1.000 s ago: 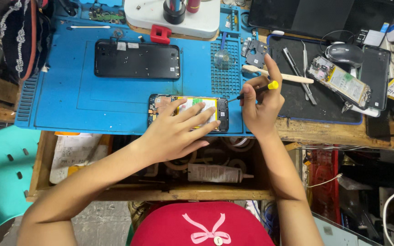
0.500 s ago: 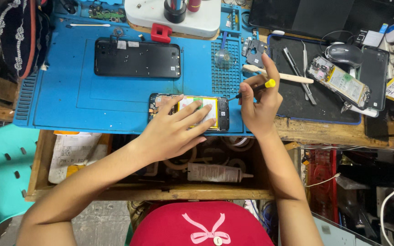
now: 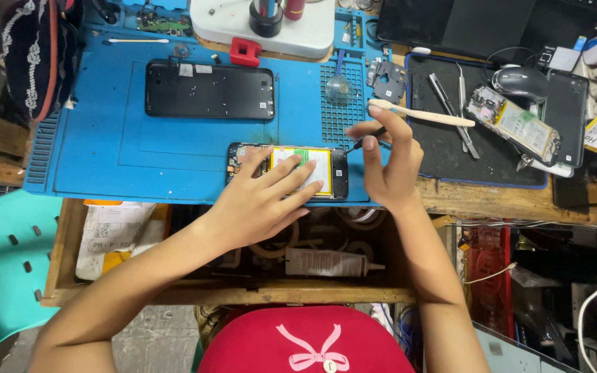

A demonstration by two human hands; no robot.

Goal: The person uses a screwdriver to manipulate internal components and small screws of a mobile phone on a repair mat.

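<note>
Fingers of the left hand spread flat, pressing down on the opened phone at centre frame; nothing gripped, just held steady. Right hand, just right of centre, fingers pinched around a thin dark-shafted tool whose tip points at the phone's right end.

Largest first: blue work mat fills the upper left and centre of the frame, sitting on a wooden bench. The opened phone lies at the mat's lower edge, yellow-and-white battery showing under the left fingertips. Black mat to the upper right. A white base stands at top centre. Black phone back cover lies flat on the blue mat, above and left of the opened phone, well apart from it. Open drawer below the bench edge holds a glue tube. On the black mat: a second stripped phone, a computer mouse, metal tweezers. A pale toothbrush lies just above the right hand. Small red block at top centre.
</note>
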